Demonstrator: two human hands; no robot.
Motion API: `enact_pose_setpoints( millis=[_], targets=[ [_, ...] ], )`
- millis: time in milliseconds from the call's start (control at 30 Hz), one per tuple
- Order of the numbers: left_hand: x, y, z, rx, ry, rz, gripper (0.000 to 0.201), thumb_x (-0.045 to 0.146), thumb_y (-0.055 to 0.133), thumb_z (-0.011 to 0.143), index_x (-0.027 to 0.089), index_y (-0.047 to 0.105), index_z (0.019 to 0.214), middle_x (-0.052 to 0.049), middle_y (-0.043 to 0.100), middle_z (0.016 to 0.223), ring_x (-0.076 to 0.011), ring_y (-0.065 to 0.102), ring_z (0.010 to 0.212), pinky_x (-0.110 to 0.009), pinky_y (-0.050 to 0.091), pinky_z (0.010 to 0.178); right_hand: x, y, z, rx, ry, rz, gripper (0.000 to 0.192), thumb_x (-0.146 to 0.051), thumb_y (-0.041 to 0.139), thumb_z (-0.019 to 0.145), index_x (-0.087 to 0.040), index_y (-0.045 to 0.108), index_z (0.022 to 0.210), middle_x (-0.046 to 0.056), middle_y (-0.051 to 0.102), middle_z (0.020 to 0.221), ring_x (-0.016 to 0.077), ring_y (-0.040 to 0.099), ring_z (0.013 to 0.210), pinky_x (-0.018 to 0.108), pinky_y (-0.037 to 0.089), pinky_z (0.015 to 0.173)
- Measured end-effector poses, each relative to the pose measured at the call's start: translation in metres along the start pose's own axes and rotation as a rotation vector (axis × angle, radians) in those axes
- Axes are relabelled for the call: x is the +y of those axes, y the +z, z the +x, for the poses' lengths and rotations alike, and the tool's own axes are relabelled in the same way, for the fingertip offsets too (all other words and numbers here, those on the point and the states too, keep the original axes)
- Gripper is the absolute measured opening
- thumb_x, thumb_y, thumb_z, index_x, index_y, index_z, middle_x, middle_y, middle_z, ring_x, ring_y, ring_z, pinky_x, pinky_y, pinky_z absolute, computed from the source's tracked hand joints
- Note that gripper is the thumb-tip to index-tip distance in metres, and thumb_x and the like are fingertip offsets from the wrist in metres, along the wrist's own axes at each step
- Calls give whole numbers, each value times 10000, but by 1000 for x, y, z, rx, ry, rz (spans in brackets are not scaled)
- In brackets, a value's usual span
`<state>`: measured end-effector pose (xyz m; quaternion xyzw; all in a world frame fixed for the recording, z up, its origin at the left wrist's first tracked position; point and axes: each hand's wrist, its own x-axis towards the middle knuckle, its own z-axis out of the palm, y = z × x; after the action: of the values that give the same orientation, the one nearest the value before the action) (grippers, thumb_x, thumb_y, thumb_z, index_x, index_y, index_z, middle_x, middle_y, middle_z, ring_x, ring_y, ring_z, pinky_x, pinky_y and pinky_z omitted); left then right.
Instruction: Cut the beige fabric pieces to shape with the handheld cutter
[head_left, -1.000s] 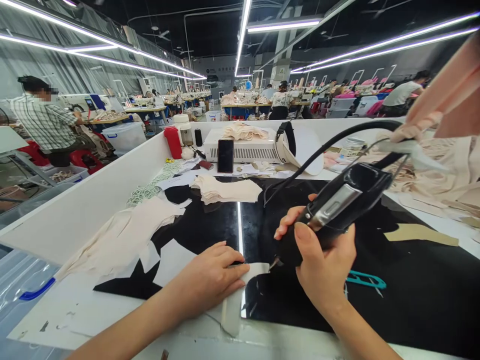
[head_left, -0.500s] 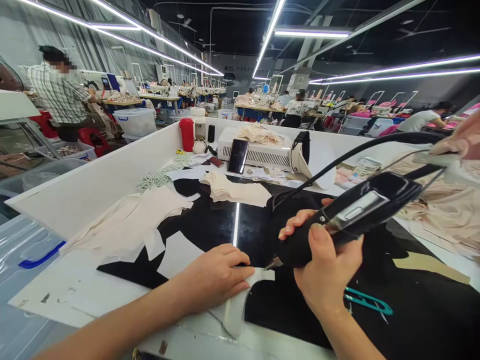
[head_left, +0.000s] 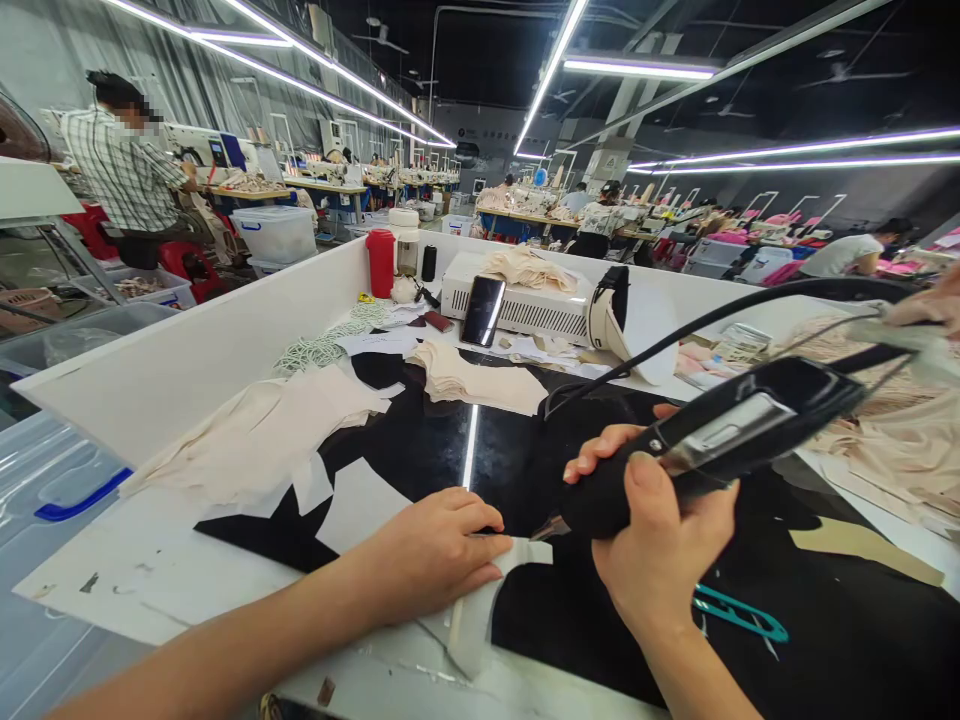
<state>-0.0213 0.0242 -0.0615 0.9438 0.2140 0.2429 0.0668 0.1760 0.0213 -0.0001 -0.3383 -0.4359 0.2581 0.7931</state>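
My right hand (head_left: 664, 540) grips a black corded handheld power tool (head_left: 720, 430) with a thin metal tip (head_left: 551, 528). That tip is close to the end of a pale fabric strip (head_left: 480, 610); whether it touches cannot be made out. My left hand (head_left: 446, 545) lies flat, fingers stretched out, on the strip. Beneath both is a shiny black sheet (head_left: 585, 630) covering part of the white worktable. Beside my left forearm lies a white paper-like piece (head_left: 360, 505). A teal tool with a slotted handle (head_left: 742, 612) lies near my right wrist, partly hidden.
Cream fabric stacks lie left (head_left: 262, 435) and centre (head_left: 476, 378). A phone (head_left: 484, 310) leans on a white vented box (head_left: 525, 310). The tool's black cable (head_left: 712, 305) arches rightward. Another hand (head_left: 934, 305), blurred, shows at the right edge. A low white wall (head_left: 202, 375) borders the table.
The view has shifted slightly. The power tool and my right hand sit a little farther right in view, with the tool's rear end lower. My left hand stays on the strip.
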Motion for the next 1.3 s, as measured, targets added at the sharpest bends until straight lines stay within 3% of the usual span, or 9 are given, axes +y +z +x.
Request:
enact_pose_setpoints(
  millis=[100,433,600,1000,1300],
  targets=[
    [0,1,-1,1,1,-9,216,260,667,1068,153,746,1237,-106,735,1219,-247,690,1110,-393,590,1048,-3,-3,2,46,0,14,422,-293,855,812,-267,618,1160,-60,702,770,155,642,600,296,592,521],
    [0,0,0,-4,-6,-13,199,257,666,1069,160,740,1226,-102,732,1209,-244,688,1086,-383,587,1025,1,-7,2,2,-4,-41,402,-289,829,880,-282,607,1216,-58,711,805,157,652,622,321,593,566],
    [-1,-1,0,-10,-1,-20,226,262,635,1087,150,735,1256,-112,726,1226,-248,685,1101,-394,588,1029,-8,-3,0,39,24,21,418,-317,854,823,-270,617,1164,-60,695,764,154,634,583,303,588,520],
    [-2,0,-1,7,8,-3,232,248,607,1093,166,735,1268,-113,728,1188,-244,687,1067,-412,604,1003,-6,1,-14,-48,47,30,383,-313,829,868,-286,615,1184,-59,708,794,147,665,589,310,600,536],
    [-2,-1,-2,-6,2,-20,224,235,630,1080,158,734,1263,-110,723,1225,-252,685,1087,-416,604,1008,-12,-5,-9,37,31,21,403,-301,843,830,-272,619,1164,-57,696,768,149,640,583,297,586,522]
  ],
)
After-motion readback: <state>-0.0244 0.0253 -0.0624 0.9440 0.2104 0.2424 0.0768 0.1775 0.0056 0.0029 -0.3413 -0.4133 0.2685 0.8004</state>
